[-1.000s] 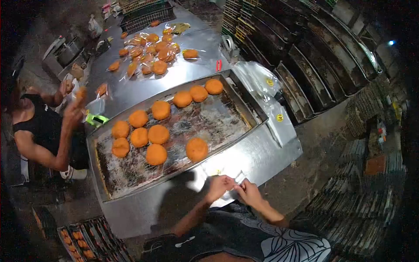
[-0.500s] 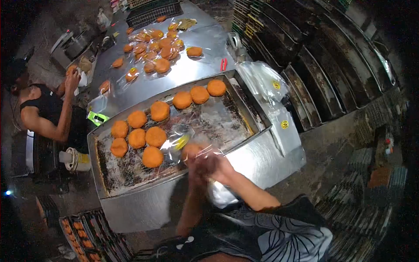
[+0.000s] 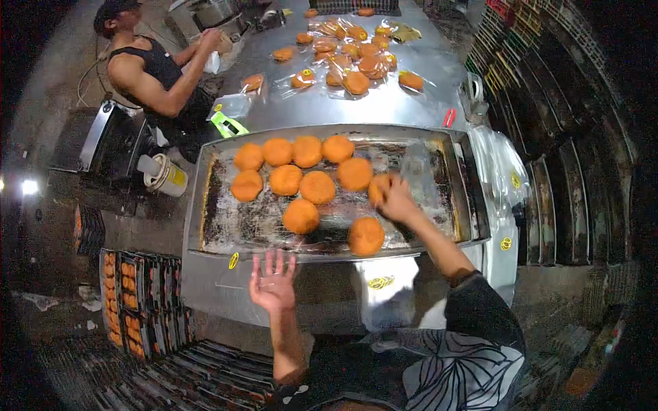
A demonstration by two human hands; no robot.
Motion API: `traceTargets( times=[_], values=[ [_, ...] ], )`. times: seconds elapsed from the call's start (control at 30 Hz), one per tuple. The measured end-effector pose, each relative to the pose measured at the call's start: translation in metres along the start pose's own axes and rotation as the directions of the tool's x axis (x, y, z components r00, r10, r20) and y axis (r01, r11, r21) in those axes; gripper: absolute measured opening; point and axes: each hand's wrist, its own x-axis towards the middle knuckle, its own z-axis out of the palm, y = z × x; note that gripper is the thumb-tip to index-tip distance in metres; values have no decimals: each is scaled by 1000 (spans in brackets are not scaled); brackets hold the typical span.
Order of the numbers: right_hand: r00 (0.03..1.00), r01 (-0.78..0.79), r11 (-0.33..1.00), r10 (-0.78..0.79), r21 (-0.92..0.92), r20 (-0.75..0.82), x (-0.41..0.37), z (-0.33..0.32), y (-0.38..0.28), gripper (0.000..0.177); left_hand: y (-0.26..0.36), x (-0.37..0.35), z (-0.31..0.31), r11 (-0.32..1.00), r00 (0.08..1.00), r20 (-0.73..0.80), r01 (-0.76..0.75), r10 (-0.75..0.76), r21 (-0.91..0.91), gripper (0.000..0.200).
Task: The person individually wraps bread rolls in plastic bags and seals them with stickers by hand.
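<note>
Since the earlier frame the two hands, then together at the near side of the baking tray [image 3: 425, 251], have parted, and two buns from the right end of the back row have shifted toward the near side. The right hand [image 3: 401, 202] now reaches over the right half of the tray, its fingers bent over a round orange-brown bun [image 3: 375, 190]; blur hides whether they grip it or only press on it. The left hand [image 3: 273, 286] is wide open, palm up with fingers spread, just in front of the tray's near rim. Ten other buns lie in the tray: one near bun [image 3: 366, 237] close to the front rim, the rest grouped from the middle to the left. On the steel counter [image 3: 301, 115] before the wearer's body lies a white bag [image 3: 387, 277] with a yellow label; more clear bags [image 3: 499, 168] are piled right of the tray. A bright green object [image 3: 227, 125] sits at the tray's back left corner, a small red object [image 3: 449, 118] behind its right end. Farther back, bagged buns [image 3: 356, 82] lie heaped, and at the left a co-worker [image 3: 140, 72] in a dark sleeveless top holds both hands raised beside the counter.
</note>
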Motion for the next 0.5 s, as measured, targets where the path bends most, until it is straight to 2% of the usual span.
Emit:
traceTargets(
  times=[0.03, 0.07, 0.13, 0.17, 0.2, 0.23, 0.27, 0.3, 0.33, 0.37, 0.4, 0.43, 0.47, 0.5],
  values=[
    [993, 97, 992, -101, 77, 55, -22, -20, -18, 52, 5, 4, 1, 1000, 1000, 14, -1, 1, -7, 56],
    [994, 96, 993, -99, 68, 48, -22, -13, -15, 52, 9, 8, 5, 999, 1000, 22, -12, 13, -32, 55],
    [996, 80, 976, -69, 201, -65, -27, 15, 0, 58, 21, 15, 12, 998, 1000, 22, -20, 21, -57, 55],
    [997, 59, 979, -50, 197, -51, -29, 9, -4, 58, 28, 20, 12, 998, 997, 69, -34, 37, -43, 61],
    [986, -126, 902, 158, 413, -45, -28, 0, -11, 60, 30, 25, 11, 999, 993, 113, -43, 47, -33, 68],
    [933, -289, 745, 360, 601, 3, -36, -11, -25, 62, 30, 26, 13, 1000, 995, 99, -13, 16, -28, 68],
    [930, -100, 805, 285, 585, -233, -57, -30, -61, 65, 29, 28, 18, 998, 994, 94, -50, 54, -49, 68],
    [868, 85, 851, 192, 518, -457, -77, -56, -107, 67, 25, 32, 22, 994, 992, 91, -85, 92, -71, 68],
    [826, 251, 894, 2, 371, -564, -99, -73, -144, 76, 15, 34, 17, 997, 995, 83, -50, 54, -58, 68],
    [749, 398, 895, -189, 203, -635, -113, -85, -173, 85, -1, 34, 8, 999, 963, 266, 32, -29, -8, 67],
    [776, 390, 893, -188, 223, -602, -118, -91, -191, 91, -15, 31, 3, 992, 889, 440, 113, -122, 47, 66],
    [801, 379, 894, -186, 242, -568, -125, -95, -200, 97, -18, 18, 11, 985, 881, 441, 164, -174, 61, 66],
    [812, 333, 915, -155, 229, -562, -135, -96, -204, 97, -13, 1, 31, 958, 824, 494, 278, -278, 75, 58],
    [840, 248, 897, -10, 367, -543, -148, -96, -210, 98, -12, -11, 41, 919, 757, 539, 382, -370, 95, 51]
  ],
)
